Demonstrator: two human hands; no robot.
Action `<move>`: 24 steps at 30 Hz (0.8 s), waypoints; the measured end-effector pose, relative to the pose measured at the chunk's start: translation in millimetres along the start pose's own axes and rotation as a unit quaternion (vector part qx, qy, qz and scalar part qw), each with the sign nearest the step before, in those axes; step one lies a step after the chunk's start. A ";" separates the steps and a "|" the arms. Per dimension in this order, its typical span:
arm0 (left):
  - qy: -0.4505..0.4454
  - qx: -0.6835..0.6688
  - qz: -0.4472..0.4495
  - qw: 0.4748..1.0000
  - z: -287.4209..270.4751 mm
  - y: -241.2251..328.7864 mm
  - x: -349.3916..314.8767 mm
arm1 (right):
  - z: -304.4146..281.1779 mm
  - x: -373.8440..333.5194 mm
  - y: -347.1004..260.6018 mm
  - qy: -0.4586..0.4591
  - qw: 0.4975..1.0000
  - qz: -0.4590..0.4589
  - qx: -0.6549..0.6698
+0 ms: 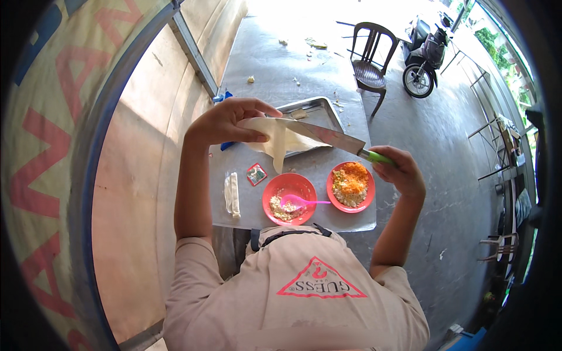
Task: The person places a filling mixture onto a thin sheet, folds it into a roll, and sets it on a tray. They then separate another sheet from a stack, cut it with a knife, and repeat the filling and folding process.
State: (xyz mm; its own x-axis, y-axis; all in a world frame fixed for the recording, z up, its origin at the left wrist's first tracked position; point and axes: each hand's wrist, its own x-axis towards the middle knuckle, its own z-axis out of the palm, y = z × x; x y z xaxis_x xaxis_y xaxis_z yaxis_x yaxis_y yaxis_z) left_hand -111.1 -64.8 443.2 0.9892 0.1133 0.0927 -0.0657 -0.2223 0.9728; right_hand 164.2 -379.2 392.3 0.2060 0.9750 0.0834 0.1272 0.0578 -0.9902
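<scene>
Above the metal tray point(335, 111), my left hand point(225, 121) pinches a thin, pale wrapper sheet point(280, 145) that hangs down in folds. My right hand point(403, 171) is closed around the green handle of a knife point(336, 138). Its broad blade points left and lies against the sheet's upper part; the view does not show whether it cuts in. Below the sheet stands a red bowl point(312, 188) with crumbly pale filling and a pink spoon point(297, 200). Right of it, another red bowl point(371, 197) holds orange shreds point(352, 175) over a pale chopped mix.
A small red-edged packet point(256, 174) and a white strip-like bundle point(233, 196) lie left of the bowls. Scraps dot the grey table point(263, 52). A dark plastic chair point(370, 55) and a motorbike point(422, 61) stand beyond its right side; a wall panel point(146, 152) runs along the left.
</scene>
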 end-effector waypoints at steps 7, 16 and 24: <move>0.056 0.090 -0.034 0.994 -13.6 13.8 -10.3 | 16.9 3.7 32.8 -0.006 0.998 0.005 0.067; 0.040 0.333 -0.041 0.941 -30.1 115.3 -2.3 | 68.4 31.1 64.5 -0.002 0.984 -0.059 0.169; 0.024 0.361 -0.013 0.932 -32.8 155.2 7.7 | 103.5 57.9 61.9 -0.019 0.974 -0.095 0.207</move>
State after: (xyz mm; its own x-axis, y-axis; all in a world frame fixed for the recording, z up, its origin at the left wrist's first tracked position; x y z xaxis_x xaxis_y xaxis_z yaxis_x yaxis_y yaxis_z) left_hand -118.0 -66.7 601.8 0.9811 0.1674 0.0974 0.0807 -0.8106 0.5800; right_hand 83.5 -296.9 324.3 0.1801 0.9451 0.2727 -0.2437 0.3114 -0.9185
